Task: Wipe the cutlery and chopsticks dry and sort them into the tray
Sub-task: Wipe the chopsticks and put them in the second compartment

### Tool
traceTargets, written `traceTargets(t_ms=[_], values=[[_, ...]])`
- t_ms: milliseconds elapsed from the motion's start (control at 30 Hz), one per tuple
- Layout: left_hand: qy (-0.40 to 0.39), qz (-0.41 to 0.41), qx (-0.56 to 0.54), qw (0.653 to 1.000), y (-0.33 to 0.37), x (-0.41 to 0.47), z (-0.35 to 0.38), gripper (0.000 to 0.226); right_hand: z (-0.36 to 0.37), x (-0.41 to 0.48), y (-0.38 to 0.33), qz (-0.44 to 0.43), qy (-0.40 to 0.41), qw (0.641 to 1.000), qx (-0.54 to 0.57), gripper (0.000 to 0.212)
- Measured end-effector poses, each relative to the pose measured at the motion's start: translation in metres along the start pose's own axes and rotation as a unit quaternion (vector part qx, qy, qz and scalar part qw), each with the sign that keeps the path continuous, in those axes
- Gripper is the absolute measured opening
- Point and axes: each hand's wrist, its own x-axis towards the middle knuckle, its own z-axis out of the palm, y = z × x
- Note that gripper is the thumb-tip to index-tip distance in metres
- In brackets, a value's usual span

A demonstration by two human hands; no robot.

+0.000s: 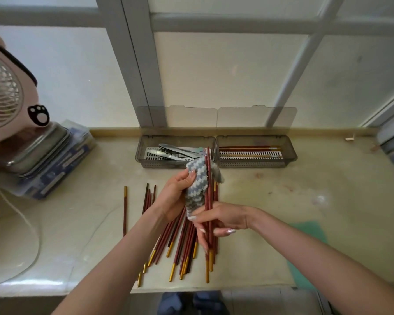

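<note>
My left hand (176, 194) grips a grey-and-white zigzag cloth (197, 185), wrapped around the upper part of a pair of red-brown chopsticks (208, 171). My right hand (223, 220) pinches the same pair lower down and holds it nearly upright above the counter. Beneath my hands lies a loose pile of several red-brown chopsticks with gold ends (180, 242). One more chopstick (124, 210) lies apart at the left. At the back stand two grey trays: the left tray (141, 153) holds metal cutlery (173, 151), the right tray (291, 153) holds a few chopsticks (248, 147).
A pink fan (2, 92) stands at the far left, above stacked metal tins and a blue box (50, 160); its white cord (21, 214) trails over the counter. A green cloth (309, 246) lies at the front right. The window frame (143, 64) rises behind the trays.
</note>
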Motion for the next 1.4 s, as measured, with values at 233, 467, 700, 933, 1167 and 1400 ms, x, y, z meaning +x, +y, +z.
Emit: traceTargets(t_ms=[233,467,700,933,1167,1400], values=[[0.018,0.043,-0.031,0.998,0.003,0.003,0.001,0.024,0.010,0.006,0.002,0.038,-0.036,0.996,-0.070,0.056],[0.047,0.001,0.014,0.999,0.006,0.005,0.001,0.018,0.004,0.008,-0.003,0.058,0.002,0.995,-0.078,0.053],[0.210,0.035,0.013,0.977,0.022,0.012,-0.009,0.009,-0.003,0.006,-0.005,0.008,0.155,0.981,-0.116,0.023],[0.351,0.057,0.004,0.935,0.036,0.024,-0.035,0.018,0.007,0.008,0.025,-0.031,0.300,0.952,-0.042,0.030],[0.373,0.023,-0.027,0.927,0.027,0.027,-0.050,0.018,0.009,0.016,0.045,-0.138,0.389,0.907,0.086,0.019],[0.391,0.040,-0.081,0.916,0.029,0.028,-0.065,0.011,0.001,0.015,0.049,-0.126,0.394,0.893,0.179,0.021]])
